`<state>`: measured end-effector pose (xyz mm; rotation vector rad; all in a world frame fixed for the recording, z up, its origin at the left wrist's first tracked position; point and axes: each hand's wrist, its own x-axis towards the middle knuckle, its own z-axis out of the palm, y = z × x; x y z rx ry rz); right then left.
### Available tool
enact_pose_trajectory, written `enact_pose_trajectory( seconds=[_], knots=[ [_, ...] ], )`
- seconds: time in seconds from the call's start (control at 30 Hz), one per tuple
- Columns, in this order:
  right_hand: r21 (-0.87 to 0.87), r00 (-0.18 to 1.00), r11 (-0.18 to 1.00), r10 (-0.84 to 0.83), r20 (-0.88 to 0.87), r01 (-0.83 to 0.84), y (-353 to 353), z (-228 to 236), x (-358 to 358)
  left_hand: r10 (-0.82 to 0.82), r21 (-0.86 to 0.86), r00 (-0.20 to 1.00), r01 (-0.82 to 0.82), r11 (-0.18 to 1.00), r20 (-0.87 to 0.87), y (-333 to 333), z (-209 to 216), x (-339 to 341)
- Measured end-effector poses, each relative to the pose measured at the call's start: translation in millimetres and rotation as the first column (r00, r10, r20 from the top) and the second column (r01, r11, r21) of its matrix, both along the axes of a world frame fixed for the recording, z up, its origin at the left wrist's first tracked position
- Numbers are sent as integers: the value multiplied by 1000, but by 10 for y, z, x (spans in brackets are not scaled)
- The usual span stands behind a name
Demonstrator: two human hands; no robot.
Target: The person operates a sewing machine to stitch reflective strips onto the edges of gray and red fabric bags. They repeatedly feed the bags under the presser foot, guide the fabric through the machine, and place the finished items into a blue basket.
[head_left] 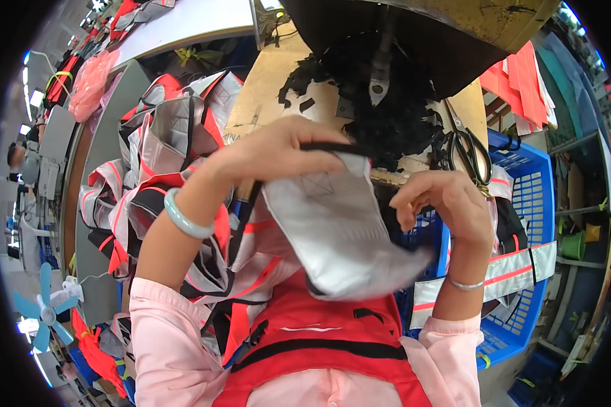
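My left hand [278,150] grips the top edge of a grey reflective fabric piece [339,227] with black binding, holding it up just below the machine's metal tool [379,76]. My right hand [445,203] hovers at the piece's right side, fingers curled loosely with nothing in them, close to the fabric's upper right corner. The grey piece hangs down over a red vest with black trim [326,339] lying in my lap. Black fabric scraps [394,122] are heaped on the wooden worktop behind the piece.
A pile of red, grey and black vest pieces [163,163] lies at my left. Black scissors [472,152] rest on the worktop at right. A blue plastic basket [529,203] holding reflective-striped garments stands at my right. A small blue fan [44,308] sits at lower left.
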<state>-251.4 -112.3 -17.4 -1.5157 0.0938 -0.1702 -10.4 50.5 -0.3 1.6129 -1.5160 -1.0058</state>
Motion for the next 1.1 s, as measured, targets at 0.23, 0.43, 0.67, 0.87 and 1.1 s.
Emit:
enact_pose_trajectory(
  seconds=[0.23, 0.43, 0.67, 0.87, 1.1],
  knots=[
    [-458, 988, 887, -114, -102, 55, 678, -41, -218, -155, -345, 986, 125, 930, -61, 192, 132, -693],
    [-327, 877, 828, -480, 5, 455, 832, -355, -668, 217, -228, 966, -182, 957, 139, 846, -317, -756],
    [-379, 506, 363, -758, 411, 851, 958, -470, -683, 307, -281, 903, -224, 933, 300, 897, -616, -1062],
    [-926, 916, 197, -310, 254, 323, 930, -157, -260, 224, -265, 920, -139, 954, 323, 607, -325, -982],
    [-687, 850, 516, -417, 321, 512, 542, -106, 67, 151, -96, 987, -145, 985, 50, 196, 94, -452]
  ],
)
